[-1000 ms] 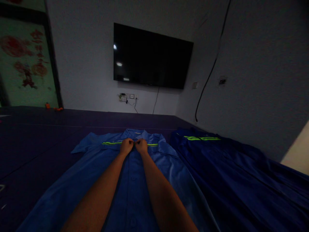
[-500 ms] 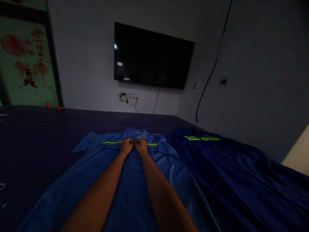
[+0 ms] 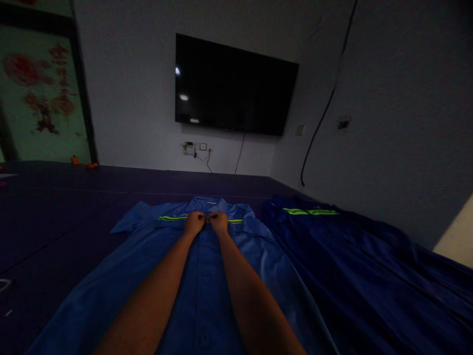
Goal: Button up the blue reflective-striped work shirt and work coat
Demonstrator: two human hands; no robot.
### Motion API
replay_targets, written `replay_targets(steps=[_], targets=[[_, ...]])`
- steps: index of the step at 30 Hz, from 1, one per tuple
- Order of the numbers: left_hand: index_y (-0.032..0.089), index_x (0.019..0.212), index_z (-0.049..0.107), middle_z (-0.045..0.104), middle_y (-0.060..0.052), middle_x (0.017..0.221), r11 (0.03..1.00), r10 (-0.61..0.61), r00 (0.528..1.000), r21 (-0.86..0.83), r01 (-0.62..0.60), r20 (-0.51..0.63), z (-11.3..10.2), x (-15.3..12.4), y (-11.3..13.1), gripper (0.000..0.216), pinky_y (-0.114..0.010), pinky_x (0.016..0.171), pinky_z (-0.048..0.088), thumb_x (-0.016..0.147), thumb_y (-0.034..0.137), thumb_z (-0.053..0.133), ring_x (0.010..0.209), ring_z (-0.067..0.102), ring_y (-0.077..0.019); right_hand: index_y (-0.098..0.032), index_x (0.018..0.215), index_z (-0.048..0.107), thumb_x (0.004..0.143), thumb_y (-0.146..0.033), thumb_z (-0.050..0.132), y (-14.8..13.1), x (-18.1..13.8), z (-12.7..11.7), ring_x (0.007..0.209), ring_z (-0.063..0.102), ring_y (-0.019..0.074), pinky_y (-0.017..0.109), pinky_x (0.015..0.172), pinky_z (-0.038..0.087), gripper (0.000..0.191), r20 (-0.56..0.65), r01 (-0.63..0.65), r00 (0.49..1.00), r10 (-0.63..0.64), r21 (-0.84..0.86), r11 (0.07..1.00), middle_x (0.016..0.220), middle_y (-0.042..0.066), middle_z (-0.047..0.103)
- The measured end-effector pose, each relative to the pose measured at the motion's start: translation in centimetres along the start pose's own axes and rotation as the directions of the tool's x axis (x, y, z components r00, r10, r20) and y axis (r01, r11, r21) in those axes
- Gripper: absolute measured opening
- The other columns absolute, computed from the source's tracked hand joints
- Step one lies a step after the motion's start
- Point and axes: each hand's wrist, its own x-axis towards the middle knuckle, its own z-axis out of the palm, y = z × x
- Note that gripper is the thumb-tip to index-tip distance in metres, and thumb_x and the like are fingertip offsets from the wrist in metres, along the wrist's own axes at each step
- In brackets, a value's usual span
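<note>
A blue short-sleeved shirt (image 3: 162, 268) with a yellow-green chest stripe lies spread out, front side up, its collar pointing away from me. Both my arms reach along it to the upper chest. My left hand (image 3: 194, 223) is closed in a pinch on the front placket at stripe height. Just to its right, my right hand (image 3: 218, 222) pinches the other side of the placket, fingertips close to the left ones. Whatever button lies between the fingers is too small and dark to make out. Lower buttons show faintly down the placket.
A darker blue garment (image 3: 343, 251) with similar stripes lies on the right, touching or near the shirt's edge. Dark purple flooring (image 3: 66, 217) extends around. A television (image 3: 234, 86) hangs on the far wall; a black cable (image 3: 320, 123) dangles at right. Small orange objects (image 3: 75, 160) sit by the door.
My right hand has shifted very slightly to the right, and the fingertips look a touch farther apart. The left hand and the shirt stay nearly as they were.
</note>
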Motion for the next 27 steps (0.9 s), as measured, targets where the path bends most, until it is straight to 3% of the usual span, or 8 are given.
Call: replay_targets(steps=[11, 20, 27], targets=[[0.016, 0.083, 0.069, 0.069, -0.006, 0.086, 0.999, -0.027, 0.999, 0.036, 0.026, 0.029, 0.00, 0.05, 0.06, 0.018, -0.025, 0.075, 0.043, 0.069, 0.012, 0.057, 0.082, 0.060, -0.0153, -0.018, 0.074, 0.070, 0.066, -0.015, 0.059, 0.20, 0.14, 0.25, 0.068, 0.062, 0.0138, 0.019, 0.063, 0.045, 0.014, 0.000, -0.031, 1.000, 0.031, 0.005, 1.000, 0.073, 0.003, 0.069], [0.013, 0.080, 0.068, 0.069, -0.007, 0.083, 0.999, -0.024, 0.998, 0.045, 0.021, 0.064, -0.14, -0.16, 0.30, 0.016, -0.022, 0.066, 0.042, 0.071, 0.013, 0.054, 0.077, 0.060, -0.0153, -0.020, 0.069, 0.070, 0.069, -0.014, 0.057, -0.32, 0.03, -0.08, 0.070, 0.062, 0.0135, 0.019, 0.064, 0.043, 0.014, 0.038, -0.029, 0.999, 0.032, -0.075, 0.997, 0.073, 0.002, 0.068], [0.012, 0.085, 0.067, 0.069, -0.006, 0.083, 0.999, -0.009, 0.998, 0.033, 0.007, 0.068, 0.24, 0.08, -0.21, 0.020, -0.024, 0.071, 0.042, 0.071, 0.011, 0.053, 0.080, 0.059, -0.0152, -0.019, 0.070, 0.070, 0.070, -0.014, 0.057, -0.42, -0.01, -0.20, 0.072, 0.062, 0.0141, 0.020, 0.068, 0.044, 0.014, 0.052, -0.026, 0.998, 0.030, -0.077, 0.997, 0.073, 0.003, 0.068]])
